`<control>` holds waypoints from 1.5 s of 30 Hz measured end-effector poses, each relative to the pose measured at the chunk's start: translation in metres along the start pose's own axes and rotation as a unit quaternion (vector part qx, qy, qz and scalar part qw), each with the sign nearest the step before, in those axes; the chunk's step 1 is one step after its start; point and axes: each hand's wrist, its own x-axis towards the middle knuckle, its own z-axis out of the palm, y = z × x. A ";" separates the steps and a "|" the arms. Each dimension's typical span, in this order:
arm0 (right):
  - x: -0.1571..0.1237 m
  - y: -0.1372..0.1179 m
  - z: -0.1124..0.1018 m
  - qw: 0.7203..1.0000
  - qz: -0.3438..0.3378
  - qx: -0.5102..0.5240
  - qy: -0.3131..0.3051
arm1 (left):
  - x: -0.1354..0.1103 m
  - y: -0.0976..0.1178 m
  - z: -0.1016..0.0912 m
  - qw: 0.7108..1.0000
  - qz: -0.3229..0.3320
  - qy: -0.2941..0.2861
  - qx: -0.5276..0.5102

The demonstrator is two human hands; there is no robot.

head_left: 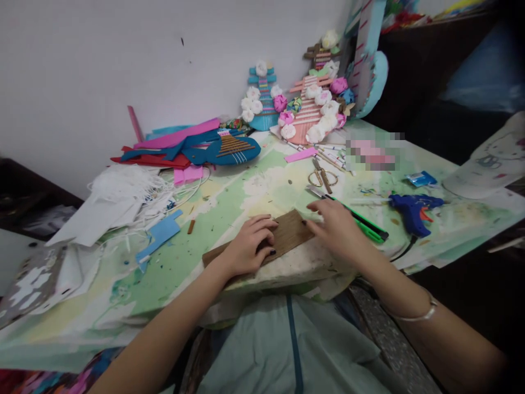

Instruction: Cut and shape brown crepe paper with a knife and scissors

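A brown wooden-looking strip lies slanted near the front edge of the table. My left hand rests on its left part, fingers curled down onto it. My right hand touches the strip's right end with bent fingers. Just behind my right hand lies a green and black utility knife with its blade out.
Scissors and a blue glue gun lie to the right. Blue and pink foam pieces, white scraps and a blue cut-out crowd the left. Flower-decorated craft guitars lean on the wall.
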 end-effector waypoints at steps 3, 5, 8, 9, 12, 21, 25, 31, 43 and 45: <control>0.024 -0.010 0.010 0.998 0.015 -0.002 -0.065 | -0.001 0.000 0.001 0.995 -0.056 0.060 0.051; 0.039 -0.011 0.015 0.993 0.044 -0.005 -0.106 | 0.000 0.000 0.002 0.987 -0.127 0.085 0.053; 0.054 -0.009 0.016 0.982 0.084 -0.012 -0.167 | 0.001 -0.002 0.002 0.974 -0.211 0.077 0.042; 0.057 -0.009 0.015 0.979 0.092 -0.013 -0.183 | 0.002 -0.003 0.001 0.971 -0.227 0.067 0.038; 0.061 -0.009 0.012 0.972 0.097 -0.004 -0.214 | 0.003 -0.005 0.000 0.967 -0.248 0.045 0.033; 0.046 -0.005 0.012 0.983 0.040 0.133 -0.122 | 0.005 -0.005 -0.002 0.967 -0.252 0.030 0.014; 0.041 -0.006 0.005 0.974 -0.022 0.217 -0.065 | 0.004 -0.002 -0.011 0.966 -0.256 0.033 -0.027; 0.058 -0.014 -0.013 0.957 -0.131 0.260 0.004 | 0.010 -0.021 -0.052 0.963 -0.236 -0.013 -0.126; 0.129 -0.012 -0.003 0.906 -0.188 0.330 0.186 | 0.023 -0.034 -0.089 0.974 -0.192 0.111 -0.048; 0.129 -0.011 0.005 0.896 -0.191 0.337 0.216 | 0.020 -0.035 -0.084 0.972 -0.182 0.146 -0.029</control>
